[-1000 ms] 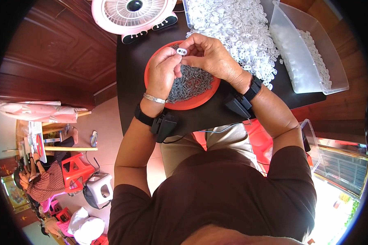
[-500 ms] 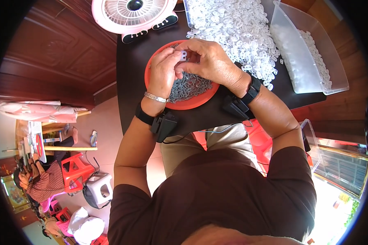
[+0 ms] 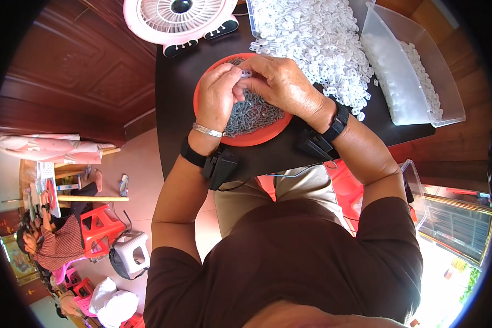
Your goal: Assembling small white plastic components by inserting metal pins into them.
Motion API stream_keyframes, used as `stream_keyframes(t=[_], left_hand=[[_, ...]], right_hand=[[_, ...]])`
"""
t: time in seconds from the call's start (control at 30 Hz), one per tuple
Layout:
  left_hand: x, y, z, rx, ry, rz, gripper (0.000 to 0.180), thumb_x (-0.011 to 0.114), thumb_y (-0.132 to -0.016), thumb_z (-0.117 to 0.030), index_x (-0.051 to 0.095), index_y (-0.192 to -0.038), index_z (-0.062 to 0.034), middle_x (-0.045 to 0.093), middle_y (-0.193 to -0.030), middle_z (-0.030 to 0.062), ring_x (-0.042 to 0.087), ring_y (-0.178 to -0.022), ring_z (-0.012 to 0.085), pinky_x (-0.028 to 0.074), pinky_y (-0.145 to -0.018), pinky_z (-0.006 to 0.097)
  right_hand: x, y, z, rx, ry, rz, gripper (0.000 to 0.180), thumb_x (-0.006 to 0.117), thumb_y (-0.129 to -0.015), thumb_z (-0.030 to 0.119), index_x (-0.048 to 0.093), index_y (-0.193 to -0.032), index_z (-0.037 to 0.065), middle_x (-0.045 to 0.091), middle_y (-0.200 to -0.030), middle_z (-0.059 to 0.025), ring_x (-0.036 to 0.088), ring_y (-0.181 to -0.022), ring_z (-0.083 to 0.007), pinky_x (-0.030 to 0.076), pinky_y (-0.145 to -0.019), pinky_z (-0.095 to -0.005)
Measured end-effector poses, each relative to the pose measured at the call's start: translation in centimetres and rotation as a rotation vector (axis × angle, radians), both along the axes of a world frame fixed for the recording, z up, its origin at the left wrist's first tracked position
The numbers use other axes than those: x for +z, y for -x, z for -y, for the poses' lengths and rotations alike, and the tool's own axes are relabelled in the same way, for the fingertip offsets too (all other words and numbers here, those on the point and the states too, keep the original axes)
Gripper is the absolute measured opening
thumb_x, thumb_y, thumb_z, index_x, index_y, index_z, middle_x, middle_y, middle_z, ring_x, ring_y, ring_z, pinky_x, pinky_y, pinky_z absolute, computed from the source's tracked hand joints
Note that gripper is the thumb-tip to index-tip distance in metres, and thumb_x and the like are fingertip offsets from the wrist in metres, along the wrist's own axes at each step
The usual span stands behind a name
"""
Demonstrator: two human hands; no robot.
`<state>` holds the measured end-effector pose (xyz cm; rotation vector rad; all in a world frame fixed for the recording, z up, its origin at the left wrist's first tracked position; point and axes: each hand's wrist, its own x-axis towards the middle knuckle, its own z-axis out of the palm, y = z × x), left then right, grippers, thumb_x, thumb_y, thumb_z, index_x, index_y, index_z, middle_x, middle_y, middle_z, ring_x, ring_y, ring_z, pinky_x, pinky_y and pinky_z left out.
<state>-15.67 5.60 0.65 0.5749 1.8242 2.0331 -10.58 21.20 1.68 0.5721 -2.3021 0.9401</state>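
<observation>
Over an orange-red bowl (image 3: 279, 130) of grey screws (image 3: 251, 117), my two hands meet at the fingertips. A small white plastic piece with two holes (image 3: 246, 74) is pinched between them, tilted so that only a narrow part of its face shows. My left hand (image 3: 216, 94) has its fingers curled against the piece from the left. From the right, the thumb and forefinger of my right hand (image 3: 283, 81) close on it. Whether a screw is also between the fingers is hidden.
Beyond the bowl lies a heap of similar white pieces (image 3: 317, 49), spilling onto the dark table (image 3: 175, 98). A clear plastic bin (image 3: 452, 109) with more pieces stands at the right. At the far left is a pink-and-white fan (image 3: 164, 34). Another person (image 3: 63, 240) sits off to the left.
The white piece has tilted, showing less of its face. My right thumb and forefinger have drawn closer together around it, while my left hand stays almost in place.
</observation>
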Motion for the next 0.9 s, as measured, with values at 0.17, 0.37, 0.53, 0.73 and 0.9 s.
stream_keyframes(t=[0.17, 0.37, 0.53, 0.73, 0.9], left_hand=[[0.0, -0.2, -0.1, -0.004, 0.057, -0.131, 0.026, 0.05, -0.091, -0.024, 0.058, -0.079, -0.0024, 0.05, -0.059, -0.0007, 0.046, -0.05, 0.0061, 0.036, -0.048, 0.019], [-0.1, -0.6, -0.7, 0.007, -0.028, -0.133, 0.024, 0.051, -0.091, -0.022, 0.057, -0.078, -0.0024, 0.047, -0.058, -0.0009, 0.045, -0.049, 0.0068, 0.035, -0.047, 0.019], [0.3, -0.8, -0.7, 0.05, -0.03, -0.123, 0.023, 0.052, -0.091, -0.021, 0.057, -0.08, -0.002, 0.046, -0.058, -0.0008, 0.044, -0.05, 0.0067, 0.035, -0.047, 0.019], [0.8, -0.5, -0.2, 0.084, -0.048, -0.189, 0.024, 0.049, -0.092, -0.02, 0.059, -0.081, -0.0019, 0.044, -0.058, -0.0017, 0.04, -0.05, 0.0046, 0.031, -0.046, 0.019], [1.1, 0.0, 0.1, 0.089, -0.059, -0.202, 0.022, 0.052, -0.09, -0.017, 0.059, -0.079, -0.0006, 0.043, -0.058, -0.0021, 0.039, -0.049, 0.0041, 0.032, -0.045, 0.019]], right_hand=[[0.0, -0.1, -0.1, -0.022, -0.016, 0.016, 0.019, 0.068, -0.078, 0.011, 0.062, -0.094, 0.005, 0.064, -0.079, -0.0127, 0.064, -0.071, -0.0296, 0.051, -0.062, -0.032], [0.5, -0.4, -0.2, -0.019, 0.007, 0.01, 0.015, 0.068, -0.078, 0.01, 0.062, -0.091, 0.005, 0.063, -0.076, -0.0128, 0.064, -0.069, -0.0296, 0.05, -0.06, -0.0313], [0.5, -0.2, -0.1, 0.026, 0.111, -0.004, 0.015, 0.066, -0.074, 0.008, 0.062, -0.088, 0.004, 0.063, -0.079, -0.0133, 0.062, -0.075, -0.0329, 0.051, -0.064, -0.0365], [4.0, -0.5, -3.6, -0.333, 0.111, -0.22, 0.022, 0.073, -0.075, 0.011, 0.067, -0.096, 0.006, 0.067, -0.08, -0.0099, 0.065, -0.068, -0.0183, 0.051, -0.063, -0.0272], [8.9, -2.9, -10.5, -1.121, -0.065, -0.731, 0.036, 0.064, -0.074, 0.002, 0.06, -0.11, 0.003, 0.057, -0.116, -0.0173, 0.054, -0.106, -0.0329, 0.044, -0.089, -0.0402]])
